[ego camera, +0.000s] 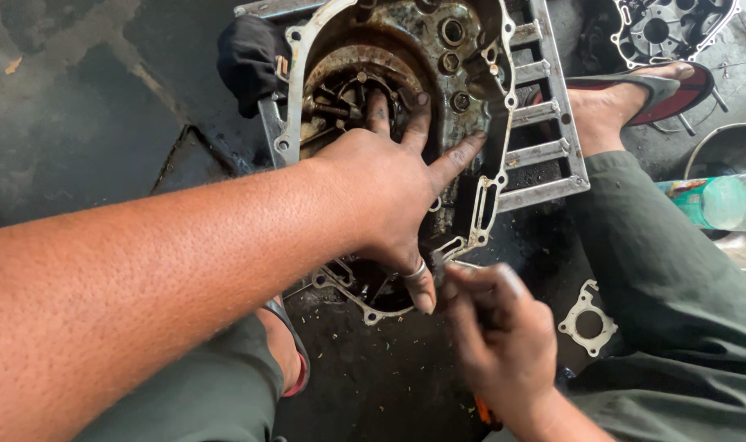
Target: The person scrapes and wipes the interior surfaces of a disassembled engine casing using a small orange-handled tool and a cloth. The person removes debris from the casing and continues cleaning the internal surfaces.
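The left hand (389, 184) lies splayed, fingers apart, on the oily grey metal engine case (471, 90), whose lower rim sits just ahead of the right hand (500, 331), fingers pinched together on something hidden.

The left hand (393, 192) sprawls across the open engine crankcase (463, 74), blocking most of its cavity; only the upper right corner of the casing stays reachable. Just below the crankcase, the right hand (496, 336) crowds the lower rim. Right of it, a metal grate (545, 155), a sandalled foot (610, 106) and a plastic bottle (717, 203) hem things in. Left of the crankcase, past a black rag (246, 61), dark floor (70, 123) lies open.
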